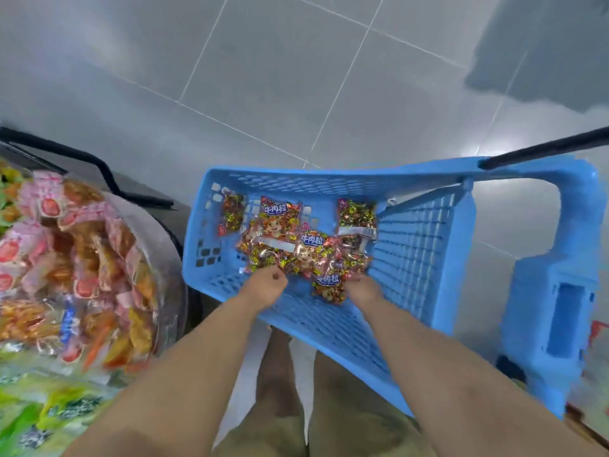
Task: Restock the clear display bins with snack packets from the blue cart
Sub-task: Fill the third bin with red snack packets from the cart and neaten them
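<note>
Bare forearms (184,374) reach out from the near edge, above khaki shorts (263,433).

Left hand (263,286): inside the blue cart (412,258), at the near left edge of the pile. Fingers curled in and pressed together, tips touching the packets. Cannot tell whether they pinch one.

Right hand (362,290): also inside the cart, near right of the pile. Its fingers pass out of sight under the nearest packet (329,288), so I cannot tell how they lie.

Snack packets (280,232): loose overlapping heap on the cart's perforated floor, just beyond both hands. Printed in red, yellow and orange with blue lettering. One lone packet (356,216) lies at the far right, beside the cart's right wall. Another stands against the far left wall.

Left of the cart, near: green packets (49,413), blurred.

Left of the cart, further out: clear display bin (164,258) with a rounded wall, heaped with pink and orange packets (82,258). It sits just beside the cart's left wall.

Far right: black handle bar (543,148) on the cart's frame.

Beyond: grey tiled floor (296,77).
</note>
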The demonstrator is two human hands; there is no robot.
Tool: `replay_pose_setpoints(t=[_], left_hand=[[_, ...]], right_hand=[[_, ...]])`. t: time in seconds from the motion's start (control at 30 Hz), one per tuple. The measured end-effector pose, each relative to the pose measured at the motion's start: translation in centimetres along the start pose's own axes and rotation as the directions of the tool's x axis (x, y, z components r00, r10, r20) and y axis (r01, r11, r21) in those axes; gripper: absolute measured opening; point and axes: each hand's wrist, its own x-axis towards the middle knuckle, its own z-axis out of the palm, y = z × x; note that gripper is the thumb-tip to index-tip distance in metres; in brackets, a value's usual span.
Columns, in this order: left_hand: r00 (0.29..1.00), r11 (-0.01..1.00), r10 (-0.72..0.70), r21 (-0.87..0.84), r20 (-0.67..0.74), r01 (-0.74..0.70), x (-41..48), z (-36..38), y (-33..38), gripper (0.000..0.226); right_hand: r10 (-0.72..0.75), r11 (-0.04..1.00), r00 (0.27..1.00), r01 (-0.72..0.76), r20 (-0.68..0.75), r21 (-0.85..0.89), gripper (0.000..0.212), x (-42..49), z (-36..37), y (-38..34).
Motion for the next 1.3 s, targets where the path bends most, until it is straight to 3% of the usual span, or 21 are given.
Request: replay_pose_setpoints(t=[0.1,0.2,0.3,0.4,0.47,0.6,0.7,0.8,0.93,1.03,1.1,1.2,1.3], left_hand=[[0.999,0.999,-0.032,-0.004,0.004,0.032,2.5,0.3,-1.0,0.019],[0.999,0.999,-0.037,-0.028,-0.019,0.037,4.5,0.7,-1.4,0.017],[0.999,0.998,-0.03,-0.052,-0.021,0.029,5.5,1.2,-1.7,0.016],[1.0,0.998,-0.015,-0.067,-0.02,0.014,5.9,1.5,-2.0,0.018],[1.0,0.996,-0.016,-0.091,-0.011,0.015,6.1,1.6,-2.1,0.019],[1.0,0.994,-0.027,-0.105,0.003,0.027,6.0,1.5,-2.2,0.022],[1.0,0.995,-0.019,-0.095,-0.003,0.018,5.9,1.5,-2.2,0.02],[1.0,0.995,-0.029,-0.097,-0.003,0.028,6.1,1.6,-2.4,0.02],[0.999,0.99,-0.049,-0.131,0.019,0.051,6.6,1.8,-2.3,0.02],[0.996,0.979,-0.076,-0.187,0.049,0.084,6.7,2.0,-1.4,0.023],[0.991,0.961,-0.106,-0.248,0.08,0.122,6.5,2.1,-0.6,0.038],[0.965,0.904,-0.161,-0.363,0.206,0.228,5.8,2.0,0.7,0.058],[0.944,0.754,-0.098,-0.595,0.315,0.277,6.0,1.7,1.2,0.04]], right_hand=[[0.064,0.998,0.997,-0.065,-0.05,-0.012,0.03,3.8,0.7,0.5],[0.166,0.981,0.983,-0.157,-0.073,0.115,0.04,6.5,2.0,1.0],[0.26,0.915,0.96,-0.21,-0.106,0.344,0.063,7.6,3.6,1.6],[0.33,0.869,0.941,-0.271,-0.077,0.414,0.097,8.1,4.7,1.5],[0.367,0.831,0.93,-0.318,-0.021,0.456,0.108,8.4,5.4,1.4],[0.321,0.855,0.946,-0.267,-0.049,0.445,0.081,8.3,6.1,0.9],[0.355,0.866,0.933,-0.305,-0.059,0.396,0.109,8.3,6.4,0.5],[0.367,0.855,0.93,-0.326,-0.027,0.403,0.118,8.3,6.9,0.5],[0.244,0.847,0.97,-0.209,-0.008,0.489,0.094,7.7,6.7,1.6],[0.211,0.786,0.977,-0.171,0.002,0.594,0.081,6.2,5.6,1.7],[0.187,0.736,0.974,-0.226,0.129,0.638,0.075,5.2,4.8,1.5],[0.008,0.753,0.938,-0.234,0.347,0.615,0.054,3.7,3.9,0.3],[-0.051,0.757,0.934,-0.195,0.354,0.623,0.063,3.7,3.7,-1.1]])
